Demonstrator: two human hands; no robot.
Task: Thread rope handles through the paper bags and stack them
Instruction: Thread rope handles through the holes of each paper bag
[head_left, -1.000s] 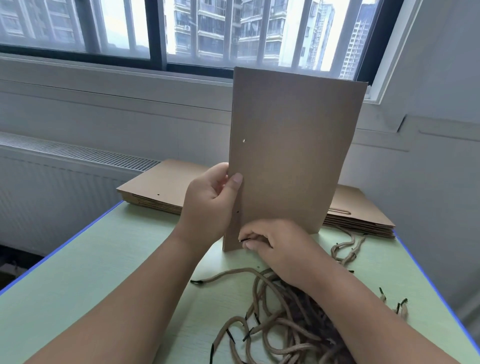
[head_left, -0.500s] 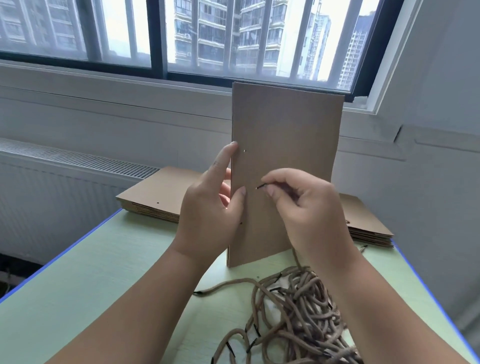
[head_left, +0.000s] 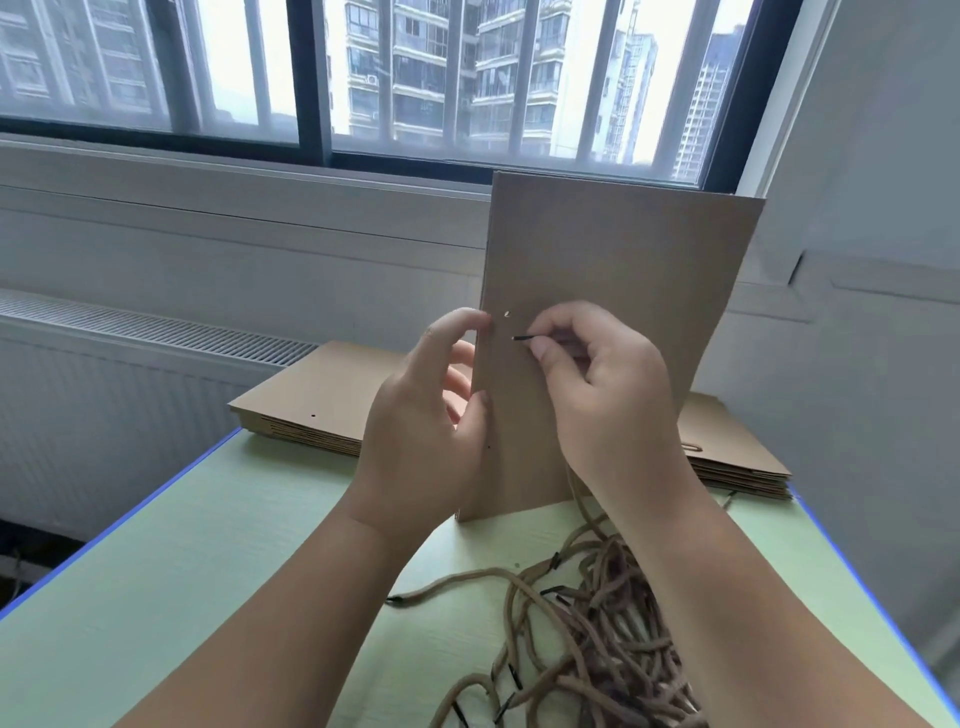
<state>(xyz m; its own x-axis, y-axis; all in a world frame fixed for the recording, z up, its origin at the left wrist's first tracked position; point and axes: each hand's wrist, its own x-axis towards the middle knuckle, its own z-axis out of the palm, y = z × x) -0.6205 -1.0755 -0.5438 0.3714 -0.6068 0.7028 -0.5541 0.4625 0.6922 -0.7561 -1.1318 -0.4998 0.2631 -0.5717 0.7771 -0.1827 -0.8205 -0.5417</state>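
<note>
Flat kraft paper bag (head_left: 613, 312), right hand (head_left: 597, 395) pinching black-tipped rope (head_left: 521, 338)

Bag (head_left: 613, 270) is held upright on table (head_left: 182, 571), gripped by left hand (head_left: 426, 415) at its left edge. Rope tip (head_left: 521, 338) is pinched by right hand (head_left: 608, 395) before it. Stacked bags (head_left: 311, 395) are laid behind the hands, rope pile (head_left: 597, 649) beneath.

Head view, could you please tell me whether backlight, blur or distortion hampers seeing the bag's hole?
Head view: window sky blown out; bag evenly lit, its hole and rope tip sharp; wide angle bows the table edge slightly.
</note>
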